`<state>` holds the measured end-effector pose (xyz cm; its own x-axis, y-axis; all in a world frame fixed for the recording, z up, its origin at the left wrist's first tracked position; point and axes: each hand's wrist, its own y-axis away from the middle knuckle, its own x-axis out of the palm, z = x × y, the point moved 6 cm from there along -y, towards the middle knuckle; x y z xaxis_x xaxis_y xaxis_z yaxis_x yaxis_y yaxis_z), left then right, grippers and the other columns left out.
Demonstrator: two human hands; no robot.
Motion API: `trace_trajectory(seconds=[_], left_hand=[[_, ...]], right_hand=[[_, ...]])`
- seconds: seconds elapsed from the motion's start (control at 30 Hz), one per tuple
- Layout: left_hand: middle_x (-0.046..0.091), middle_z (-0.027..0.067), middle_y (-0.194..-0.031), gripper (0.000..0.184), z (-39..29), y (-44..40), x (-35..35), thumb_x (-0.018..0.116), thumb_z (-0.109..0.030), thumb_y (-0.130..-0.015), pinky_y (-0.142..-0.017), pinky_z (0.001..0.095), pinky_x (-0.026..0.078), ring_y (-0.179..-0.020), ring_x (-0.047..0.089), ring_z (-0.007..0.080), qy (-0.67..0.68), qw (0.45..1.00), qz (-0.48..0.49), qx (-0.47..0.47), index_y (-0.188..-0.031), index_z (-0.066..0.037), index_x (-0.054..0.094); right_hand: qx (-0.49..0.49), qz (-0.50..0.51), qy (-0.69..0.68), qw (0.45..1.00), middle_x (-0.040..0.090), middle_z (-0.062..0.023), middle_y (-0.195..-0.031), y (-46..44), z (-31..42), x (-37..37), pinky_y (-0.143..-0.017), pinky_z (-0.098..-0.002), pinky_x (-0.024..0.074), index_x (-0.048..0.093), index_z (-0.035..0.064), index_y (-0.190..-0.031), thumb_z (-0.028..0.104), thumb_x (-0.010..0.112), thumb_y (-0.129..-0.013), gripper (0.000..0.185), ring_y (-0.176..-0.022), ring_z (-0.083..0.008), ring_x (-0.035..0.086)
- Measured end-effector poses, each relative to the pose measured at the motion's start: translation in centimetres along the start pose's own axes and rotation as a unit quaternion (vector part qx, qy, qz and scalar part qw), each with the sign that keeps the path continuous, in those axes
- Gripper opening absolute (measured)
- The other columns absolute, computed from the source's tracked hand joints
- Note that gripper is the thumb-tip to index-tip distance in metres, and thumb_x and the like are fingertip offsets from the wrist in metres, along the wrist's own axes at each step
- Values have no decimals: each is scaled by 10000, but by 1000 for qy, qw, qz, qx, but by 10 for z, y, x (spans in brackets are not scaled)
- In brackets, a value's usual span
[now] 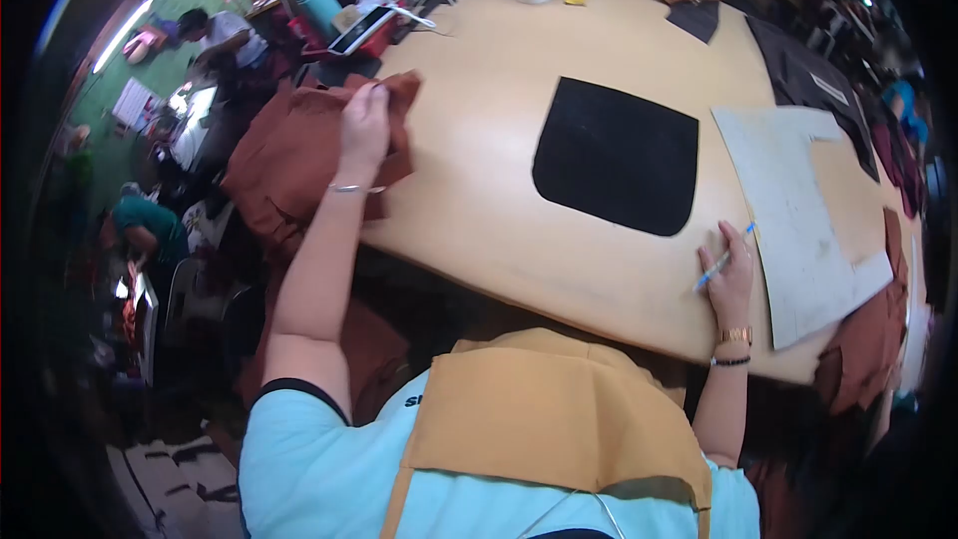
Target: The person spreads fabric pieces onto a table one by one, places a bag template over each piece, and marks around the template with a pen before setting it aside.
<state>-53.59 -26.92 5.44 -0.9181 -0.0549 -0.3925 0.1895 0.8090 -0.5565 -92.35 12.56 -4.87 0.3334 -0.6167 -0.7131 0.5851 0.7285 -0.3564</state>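
Observation:
My left hand (366, 130) is on a pile of reddish-brown fabric pieces (289, 165) at the table's left edge, its fingers closed on the edge of a piece. In my right hand (731, 269) I hold a slim blue-and-white pen (714, 271), close to the table's front edge. Between my hands, farther back, a black fabric panel (617, 158) with rounded lower corners lies flat. Just right of my right hand is a large pale grey pattern sheet (788, 220) with a cut-out side.
Across the wooden table (479, 170), a person in a yellow top handles dark fabric (694, 18). A phone (361, 30), cables and a teal bottle (317, 5) crowd the back left. More brown fabric (866, 349) hangs at the right edge.

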Motion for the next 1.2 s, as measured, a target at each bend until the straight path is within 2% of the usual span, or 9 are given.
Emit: trace_trajectory(seconds=[0.17,0.23,0.33,0.57,0.73,0.83,0.97,1.1,1.2], left_hand=[[624,119,-999,283,-105,95,161,554,-259,-957,-789,317,494,-862,593,169,339,884,308,-88,-1078,-6,588],[606,91,-1135,354,-119,143,178,640,-322,-901,-899,320,461,-1028,596,182,165,887,431,-7,-1145,-70,590],[590,110,-1238,546,-120,179,164,754,-401,-764,-1017,423,398,-1176,553,266,-45,867,434,242,-1192,-100,597],[549,79,-1324,601,-100,198,118,817,-477,-628,-1065,553,318,-1292,464,298,-107,864,452,196,-1092,-130,658],[671,26,-873,99,-105,208,121,661,-194,-868,-763,348,484,-861,636,226,-57,908,336,243,-905,-105,637],[660,70,-875,115,-104,200,133,630,-202,-907,-745,294,475,-844,620,244,-54,920,387,-4,-928,-90,616],[588,13,-710,150,-123,202,162,571,-187,-963,-600,268,437,-668,545,93,285,892,345,-67,-920,-44,569],[559,12,-733,245,-144,204,145,712,-211,-872,-597,250,437,-673,491,62,97,877,470,27,-933,-21,570],[601,88,-754,271,-129,202,133,767,-183,-796,-616,282,471,-652,579,164,70,910,404,62,-952,-21,615]], right_hand=[[10,-23,-30,999,638,-153,-1112,1,-9,2,-914,-380,458,563,35,-1232,90,739,-778,491,-1028,-299,577],[15,-37,-42,998,637,-156,-1107,1,-12,2,-912,-377,460,569,33,-1231,103,740,-783,484,-1024,-298,578],[22,-48,-65,996,639,-147,-1117,0,-16,-1,-927,-369,458,581,29,-1223,145,751,-791,478,-1044,-286,578],[4,-65,-80,995,629,-152,-1169,1,-16,0,-952,-371,456,594,24,-1212,181,772,-781,492,-1094,-290,576],[-103,-42,-52,992,612,-151,-1206,6,29,-1,-982,-400,437,558,51,-1239,225,794,-751,569,-1140,-308,562],[-226,23,-63,972,583,-122,-1268,17,97,16,-1062,-491,342,531,106,-1269,291,785,-749,608,-1181,-292,544],[-273,-14,21,962,593,-39,-1270,20,144,51,-1104,-550,247,564,169,-1237,262,730,-763,510,-1170,-221,560],[-289,-17,30,957,670,27,-1125,5,133,53,-1108,-544,251,623,198,-1133,190,690,-758,381,-1071,-175,618],[-280,-26,8,960,698,42,-1028,0,121,37,-1107,-534,268,648,204,-1064,73,666,-748,342,-1011,-168,643]])
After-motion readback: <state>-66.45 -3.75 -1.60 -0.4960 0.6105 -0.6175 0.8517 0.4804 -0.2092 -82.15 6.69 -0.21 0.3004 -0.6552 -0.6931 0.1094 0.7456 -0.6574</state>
